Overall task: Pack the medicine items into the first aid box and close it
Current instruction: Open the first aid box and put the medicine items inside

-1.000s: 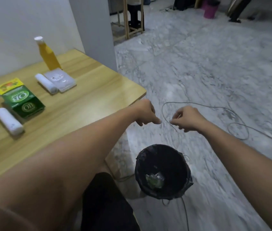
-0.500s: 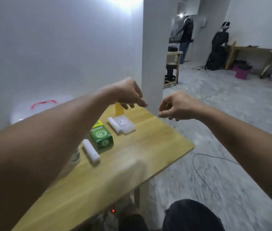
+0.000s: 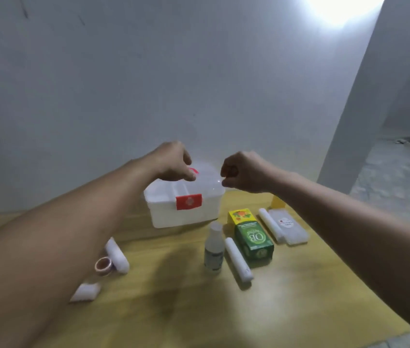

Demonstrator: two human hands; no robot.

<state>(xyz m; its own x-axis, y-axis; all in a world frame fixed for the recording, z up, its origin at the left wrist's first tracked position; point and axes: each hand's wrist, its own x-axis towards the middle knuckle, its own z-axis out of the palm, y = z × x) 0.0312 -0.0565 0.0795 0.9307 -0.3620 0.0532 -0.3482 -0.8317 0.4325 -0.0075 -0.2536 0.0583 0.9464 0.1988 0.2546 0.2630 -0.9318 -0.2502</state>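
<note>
A white first aid box [image 3: 186, 209] with a red latch stands shut on the wooden table [image 3: 199, 310] near the wall. My left hand [image 3: 173, 162] hovers over its lid with fingers curled, and my right hand [image 3: 241, 172] is a loose fist just right of it; neither holds anything. In front of the box lie a clear bottle [image 3: 213, 248], a white roll [image 3: 238, 259], a green box [image 3: 253, 238], a yellow box [image 3: 242, 216], a second white roll [image 3: 270, 224] and a flat white packet [image 3: 288, 226]. Left of these lie a tape ring [image 3: 103, 266], another white roll [image 3: 116, 254] and a small white pack [image 3: 86, 292].
A white wall rises right behind the table. A white pillar [image 3: 364, 109] stands at the right, with grey marble floor [image 3: 395, 187] beyond the table's right edge. A yellow bottle [image 3: 278, 202] is mostly hidden behind my right forearm.
My view has swung from the floor and a black bin up and left to the table. Both hands moved with it and now hang over the first aid box.
</note>
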